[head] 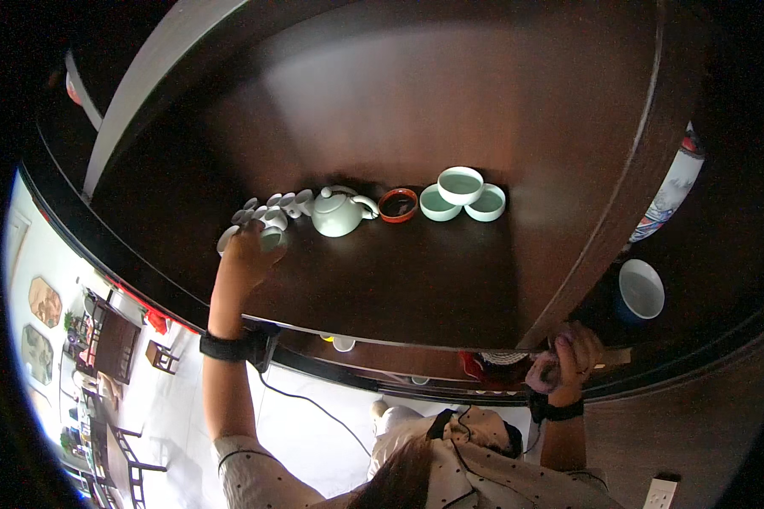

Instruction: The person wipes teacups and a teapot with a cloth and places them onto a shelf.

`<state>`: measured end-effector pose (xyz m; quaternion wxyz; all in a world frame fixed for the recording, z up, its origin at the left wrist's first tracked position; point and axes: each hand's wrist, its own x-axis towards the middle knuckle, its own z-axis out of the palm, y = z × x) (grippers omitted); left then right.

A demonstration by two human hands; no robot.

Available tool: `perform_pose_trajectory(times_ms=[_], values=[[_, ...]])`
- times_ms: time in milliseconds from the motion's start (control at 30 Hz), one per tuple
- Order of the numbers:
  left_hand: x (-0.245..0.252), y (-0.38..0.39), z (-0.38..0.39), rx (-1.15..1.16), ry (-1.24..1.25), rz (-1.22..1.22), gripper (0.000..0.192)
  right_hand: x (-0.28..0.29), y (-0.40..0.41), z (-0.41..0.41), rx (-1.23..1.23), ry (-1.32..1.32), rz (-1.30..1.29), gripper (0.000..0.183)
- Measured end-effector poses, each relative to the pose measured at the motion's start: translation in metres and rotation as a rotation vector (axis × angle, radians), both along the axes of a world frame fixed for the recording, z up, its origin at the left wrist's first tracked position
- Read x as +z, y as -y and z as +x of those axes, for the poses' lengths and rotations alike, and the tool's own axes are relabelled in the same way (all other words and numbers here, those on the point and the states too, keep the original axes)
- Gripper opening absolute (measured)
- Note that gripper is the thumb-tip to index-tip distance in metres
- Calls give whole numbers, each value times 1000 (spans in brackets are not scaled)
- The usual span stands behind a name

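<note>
My left hand [249, 253] reaches into a dark wooden shelf compartment [382, 280], thumb and fingers around a small pale green cup [272, 238]. Part of that cup is hidden by the hand. Just left of it stands a white cup [226, 238], and several small white cups [275, 217] are grouped behind. To their right is a pale green teapot [336, 214] with its lid on. My right hand [576, 359] is at the shelf's front edge, by the upright divider, gripping a crumpled pink cloth [543, 374].
A red-brown dish [398, 205] sits right of the teapot, then three stacked pale green bowls [460, 186]. Beyond the divider [595, 235] are a blue-and-white cup [641, 289] and a painted vase [668, 184]. A lower shelf holds a white cup [344, 344]. A cable [318, 404] hangs from my left wrist.
</note>
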<state>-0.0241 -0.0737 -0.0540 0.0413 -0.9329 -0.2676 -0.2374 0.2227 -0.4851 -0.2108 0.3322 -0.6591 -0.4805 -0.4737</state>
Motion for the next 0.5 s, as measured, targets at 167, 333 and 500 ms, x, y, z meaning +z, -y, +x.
perform_pose_trajectory(times_ms=[167, 333, 500], values=[[56, 89, 60, -71, 67, -223, 47, -1, -2, -4, -79, -21, 17, 35], [53, 99, 121, -486, 129, -208, 51, -2, -1, -1, -10, -43, 22, 36], [40, 85, 158, -483, -4, -257, 52, 3, 2, -5, -12, -48, -45, 39]])
